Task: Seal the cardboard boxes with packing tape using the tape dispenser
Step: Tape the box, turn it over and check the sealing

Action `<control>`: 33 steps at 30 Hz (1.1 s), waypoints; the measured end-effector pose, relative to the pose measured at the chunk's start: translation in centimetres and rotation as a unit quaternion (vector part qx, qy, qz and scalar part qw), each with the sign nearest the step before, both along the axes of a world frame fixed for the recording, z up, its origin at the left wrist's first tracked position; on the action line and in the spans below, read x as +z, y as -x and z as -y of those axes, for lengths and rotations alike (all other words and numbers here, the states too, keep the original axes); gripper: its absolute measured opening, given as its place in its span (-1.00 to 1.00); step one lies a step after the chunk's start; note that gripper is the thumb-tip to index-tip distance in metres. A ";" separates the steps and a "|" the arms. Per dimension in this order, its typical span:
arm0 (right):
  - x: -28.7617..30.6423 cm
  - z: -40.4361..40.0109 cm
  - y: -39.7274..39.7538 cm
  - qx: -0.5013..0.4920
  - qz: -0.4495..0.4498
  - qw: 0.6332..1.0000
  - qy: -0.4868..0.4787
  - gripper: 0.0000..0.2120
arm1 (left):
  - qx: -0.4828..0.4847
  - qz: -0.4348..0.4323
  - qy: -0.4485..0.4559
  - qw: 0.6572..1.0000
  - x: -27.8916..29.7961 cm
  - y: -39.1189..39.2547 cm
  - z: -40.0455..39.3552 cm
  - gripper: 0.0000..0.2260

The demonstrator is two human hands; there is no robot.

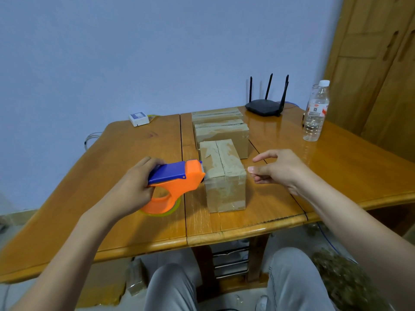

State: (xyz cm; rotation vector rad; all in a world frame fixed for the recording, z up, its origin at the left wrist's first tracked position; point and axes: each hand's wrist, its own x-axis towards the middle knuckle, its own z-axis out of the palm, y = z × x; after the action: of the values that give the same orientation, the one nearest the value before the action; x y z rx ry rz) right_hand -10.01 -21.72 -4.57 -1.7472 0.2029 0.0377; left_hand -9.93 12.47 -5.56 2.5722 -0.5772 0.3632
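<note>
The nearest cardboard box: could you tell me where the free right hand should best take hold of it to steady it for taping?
Probably by its right side wall. The nearest cardboard box lies lengthwise away from the person, the tape dispenser meets its left edge, and the right hand hovers open beside the bare right wall. Come in from the right, palm flat, keeping clear of the top seam.

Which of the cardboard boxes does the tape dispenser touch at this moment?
The nearest box, standing alone at the front. The tape dispenser, held by the left hand, meets its left top edge. The other boxes lie behind it, untouched.
</note>
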 end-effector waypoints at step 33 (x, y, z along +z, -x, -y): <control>-1.1 -0.7 -0.3 0.032 -0.039 0.998 -0.028 -0.83 | -0.023 0.000 0.012 1.000 -1.3 -0.4 -0.5 -0.52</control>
State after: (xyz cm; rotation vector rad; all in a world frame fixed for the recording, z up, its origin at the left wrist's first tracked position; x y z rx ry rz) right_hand -9.68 -20.98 -5.67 -1.6970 0.2009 0.1576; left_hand -9.53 13.00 -6.83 2.5304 -0.6279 0.3528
